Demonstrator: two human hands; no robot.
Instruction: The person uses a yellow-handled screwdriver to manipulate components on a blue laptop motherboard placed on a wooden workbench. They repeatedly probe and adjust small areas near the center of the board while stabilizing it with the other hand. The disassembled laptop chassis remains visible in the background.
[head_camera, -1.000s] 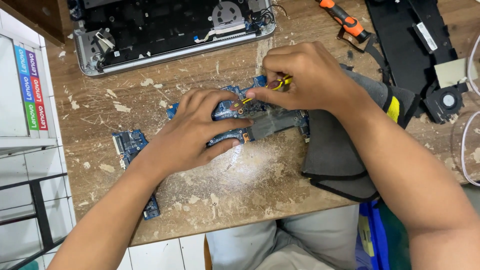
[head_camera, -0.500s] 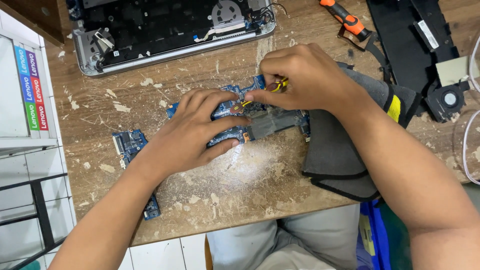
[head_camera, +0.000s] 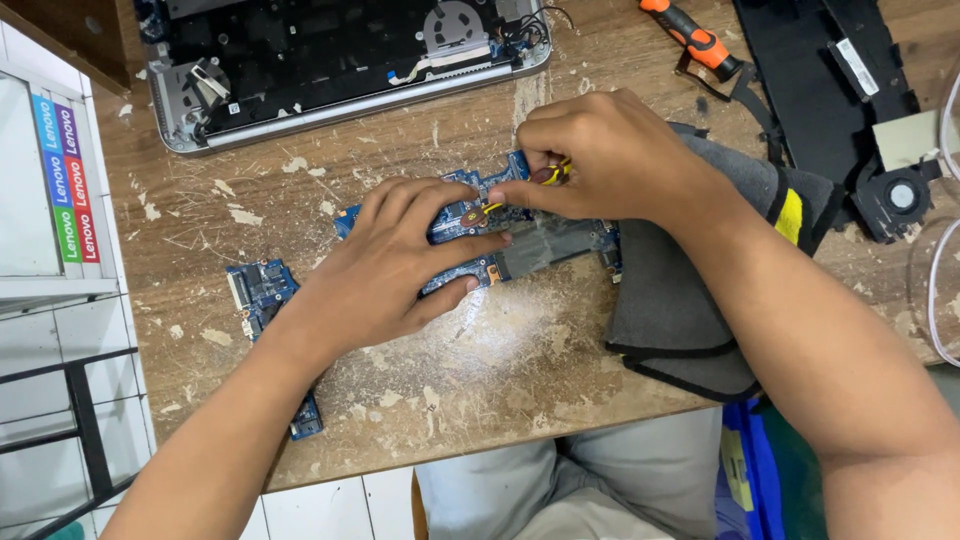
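Observation:
A blue laptop motherboard (head_camera: 545, 245) lies flat in the middle of a scratched wooden table (head_camera: 470, 350). My left hand (head_camera: 390, 265) presses down on its left half with the fingers spread over it. My right hand (head_camera: 600, 150) is closed around a small yellow-handled screwdriver (head_camera: 520, 190), whose tip meets the board's upper middle, just past my left fingertips. Most of the board's left part is hidden under my left hand.
An opened laptop chassis (head_camera: 340, 60) lies at the table's far edge. A small blue circuit board (head_camera: 258, 292) sits left of my arm. A grey cloth (head_camera: 690, 290) lies under my right forearm. An orange-handled screwdriver (head_camera: 695, 40) and a black bottom cover (head_camera: 850, 90) with a fan are at the far right.
My right hand has turned slightly around the screwdriver. The left hand and the motherboard stay in place.

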